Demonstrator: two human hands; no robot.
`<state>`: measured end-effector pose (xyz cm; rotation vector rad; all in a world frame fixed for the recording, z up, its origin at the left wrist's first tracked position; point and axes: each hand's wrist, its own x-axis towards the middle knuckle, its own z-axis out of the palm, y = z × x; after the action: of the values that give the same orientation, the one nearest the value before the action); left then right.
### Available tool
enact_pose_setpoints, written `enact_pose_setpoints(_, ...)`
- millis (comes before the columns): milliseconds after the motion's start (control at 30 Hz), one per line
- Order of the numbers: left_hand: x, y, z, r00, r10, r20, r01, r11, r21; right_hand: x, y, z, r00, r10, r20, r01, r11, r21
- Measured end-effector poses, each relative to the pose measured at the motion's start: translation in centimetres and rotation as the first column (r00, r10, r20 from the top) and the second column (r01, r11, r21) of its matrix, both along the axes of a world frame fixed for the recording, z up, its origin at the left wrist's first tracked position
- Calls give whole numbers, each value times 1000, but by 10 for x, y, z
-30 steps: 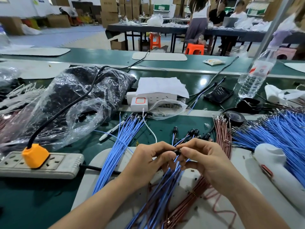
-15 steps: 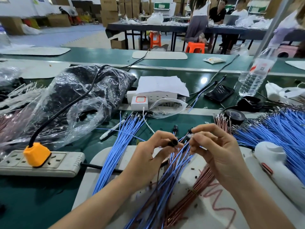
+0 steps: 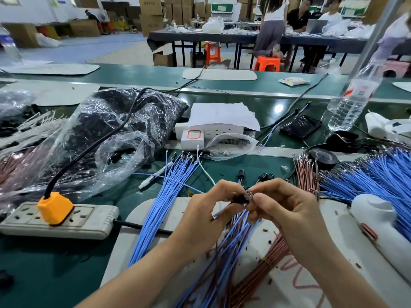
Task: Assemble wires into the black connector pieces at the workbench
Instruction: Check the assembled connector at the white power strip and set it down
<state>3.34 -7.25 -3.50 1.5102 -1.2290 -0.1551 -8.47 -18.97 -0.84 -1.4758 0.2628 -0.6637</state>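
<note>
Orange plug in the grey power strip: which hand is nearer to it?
Left. The left hand is right of the orange plug; the right hand is farther right, beyond the left.

Left hand (image 3: 206, 210) and right hand (image 3: 287, 210) meet over white mat (image 3: 142, 221), pinching black connector piece (image 3: 241, 198); blue wires (image 3: 231, 245) trail beneath toward viewer; power strip (image 3: 89, 221) left of mat.
</note>
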Motion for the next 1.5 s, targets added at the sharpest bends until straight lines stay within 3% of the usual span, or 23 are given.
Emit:
enact_pose_setpoints(100,2,0,-2,1000,22,4,-22,999,33,0,-3,-5,992,-121,-41,105,955,-278)
enact_pose_setpoints(167,2,-1,-2,999,13,-31,-12,999,52,0,-5,-7,988,-139,-65,105,920,-378)
enact_pose_setpoints(267,1,1,-2,994,-21,-110,28,998,65,-1,-10,-7,989,-32,-146,-10,962,-274)
enact_pose_setpoints(400,3,3,-3,962,-100,-255,123,990,75,-4,-15,-3,967,164,-196,-155,986,59)
enact_pose_setpoints(600,3,1,-4,938,-157,-309,200,973,115,-6,-22,-2,929,236,-287,-231,972,52)
enact_pose_setpoints(767,3,-1,-5,953,-129,-274,165,980,113,-6,-24,-2,926,275,-257,-229,953,197)
enact_pose_setpoints(1033,5,1,-6,911,-202,-361,256,960,110,-5,-23,-2,922,236,-307,-227,972,65)
enact_pose_setpoints(1233,4,2,-5,848,-230,-477,292,955,57,-2,-19,-8,936,244,-256,-209,965,156)
enact_pose_setpoints(1500,3,1,-7,856,-231,-462,291,955,62,0,-17,-13,942,216,-256,-183,972,147)
